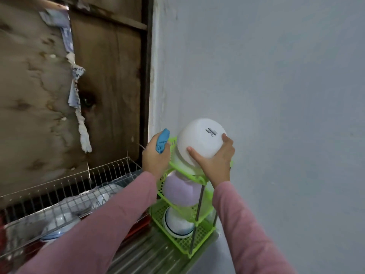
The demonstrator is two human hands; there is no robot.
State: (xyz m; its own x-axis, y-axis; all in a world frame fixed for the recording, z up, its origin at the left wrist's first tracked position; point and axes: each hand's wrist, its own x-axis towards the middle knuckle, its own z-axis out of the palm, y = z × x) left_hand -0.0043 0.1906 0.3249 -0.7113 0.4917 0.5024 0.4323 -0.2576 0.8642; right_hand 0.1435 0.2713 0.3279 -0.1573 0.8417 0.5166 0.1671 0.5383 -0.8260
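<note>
My right hand [214, 159] grips a white bowl [199, 141] turned upside down, thumb on one side and fingers on the other, over the top tier of a green plastic rack [197, 222]. The bowl's base with a printed label faces up. It sits on or just above another white bowl on that tier; I cannot tell which. My left hand [155, 158] holds a bunched blue cloth [163, 141] beside the rack's top left corner. Both arms wear pink sleeves.
A purple bowl [180, 191] sits upside down on the rack's middle tier, a blue-rimmed white bowl [177, 224] on the lowest. A wire dish rack [69, 196] with dishes stands at left. A pale wall [276, 95] is right behind; stained wooden boards [106, 86] at left.
</note>
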